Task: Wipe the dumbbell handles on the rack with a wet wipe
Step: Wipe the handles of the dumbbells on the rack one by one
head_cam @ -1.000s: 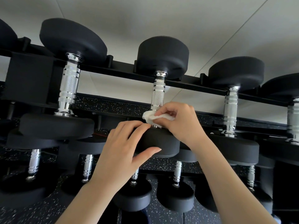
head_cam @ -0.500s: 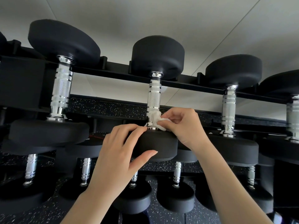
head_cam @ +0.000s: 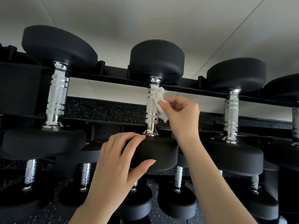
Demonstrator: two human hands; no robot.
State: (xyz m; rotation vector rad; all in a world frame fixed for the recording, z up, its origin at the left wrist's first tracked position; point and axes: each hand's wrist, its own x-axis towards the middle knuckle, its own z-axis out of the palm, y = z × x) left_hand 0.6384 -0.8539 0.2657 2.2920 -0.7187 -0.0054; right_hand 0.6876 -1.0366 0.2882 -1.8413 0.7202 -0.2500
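Pinching the wipe [head_cam: 159,101], right hand [head_cam: 181,113] presses it to the handle's [head_cam: 151,109] right flank, far half; handle runs straight away from the near head [head_cam: 163,152], which left hand [head_cam: 116,159] grips.

— What sort of place is this?
— A gym, the free-weights corner; a black steel rack [head_cam: 186,89] carries dumbbells [head_cam: 157,59] on two tiers, side by side; each has round black heads and a knurled chrome handle [head_cam: 57,94].
— Anything else?
— Black rubber flooring [head_cam: 105,110] flecked with white, the kind laid under weights; behind it all, a plain white wall [head_cam: 145,16].
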